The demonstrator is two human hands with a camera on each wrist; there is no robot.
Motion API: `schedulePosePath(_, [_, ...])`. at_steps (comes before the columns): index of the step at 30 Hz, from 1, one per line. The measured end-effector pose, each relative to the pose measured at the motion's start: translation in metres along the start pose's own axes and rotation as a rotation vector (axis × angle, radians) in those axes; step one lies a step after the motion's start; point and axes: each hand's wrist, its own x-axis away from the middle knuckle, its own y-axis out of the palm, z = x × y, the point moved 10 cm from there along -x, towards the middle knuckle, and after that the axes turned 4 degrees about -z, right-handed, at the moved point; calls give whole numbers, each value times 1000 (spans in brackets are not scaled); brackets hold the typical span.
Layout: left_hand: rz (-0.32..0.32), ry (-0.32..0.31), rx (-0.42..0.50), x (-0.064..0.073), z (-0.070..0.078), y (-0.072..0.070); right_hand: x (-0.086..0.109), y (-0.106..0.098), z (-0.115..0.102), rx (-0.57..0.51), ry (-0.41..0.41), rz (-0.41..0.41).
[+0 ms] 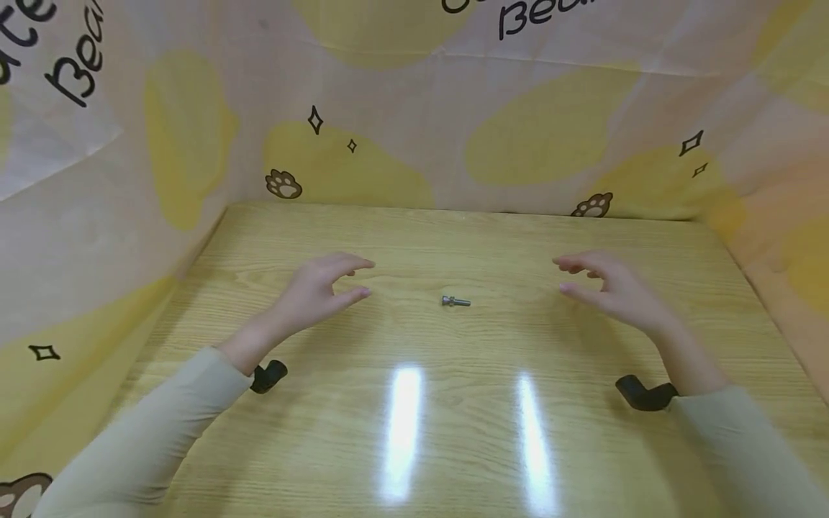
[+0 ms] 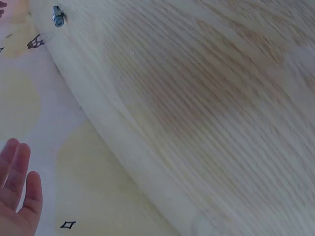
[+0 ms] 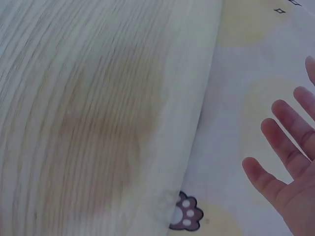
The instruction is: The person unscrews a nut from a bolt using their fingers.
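A small metal bolt lies on its side on the wooden table, between the two hands in the head view. Something ring-like, perhaps a nut or washer, sits on its shank near the head. In the left wrist view the bolt shows at the top left. The left hand hovers to the left of it, fingers relaxed and thumb apart, holding nothing. On the other side, the right hand hovers over the table with loosely bent fingers and nothing in its grasp. Neither hand touches the bolt.
The light wooden table reflects two bright strips of light near the front. A patterned cloth hangs along the back and both sides. Black wrist mounts stick out beside the sleeves.
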Motion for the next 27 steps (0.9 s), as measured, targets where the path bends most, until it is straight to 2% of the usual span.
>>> schedulePosePath(5, [-57, -32, 27, -7, -4, 24, -14, 23, -3, -61, -18, -40])
schedulePosePath(12, [-166, -106, 98, -22, -9, 59, -36, 50, -7, -121, -32, -40])
schedulePosePath(19, [-268, -161, 130, -39, -8, 91, -57, 80, -5, -181, 40, -103])
schedulePosePath(22, [-301, -179, 126, -45, -9, 102, -64, 92, -6, -171, 51, -127])
schedulePosePath(27, [-317, -192, 127, -54, -7, 113, -74, 108, -13, -176, 26, -146])
